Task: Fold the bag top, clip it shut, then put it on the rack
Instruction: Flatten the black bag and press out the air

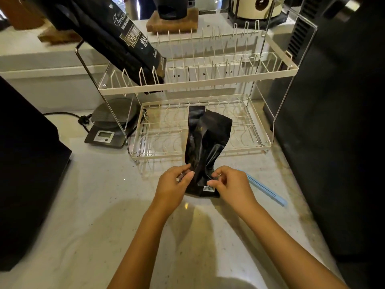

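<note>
A black foil bag (205, 151) lies on the pale speckled surface (93, 205), its far end reaching over the front edge of the lower tier of a white wire rack (200, 88). Its near end, bearing a small white barcode label, is held by both hands. The left hand (174, 184) has its fingers (187, 176) pinched on the bag's left edge. The right hand (231, 184) has its fingers closed on the right edge beside the label. The bag top is crumpled and carries no clip.

A light blue clip (266, 189) lies on the surface just right of the right hand, partly hidden behind it, apart from the bag.

The rack's upper tier holds a second black printed bag (125, 38), leaning left at the tier's left end. The lower tier holds only the far end of the held bag.

A digital scale (110, 126) sits left of the rack. Dark appliances flank the work area on both sides.
</note>
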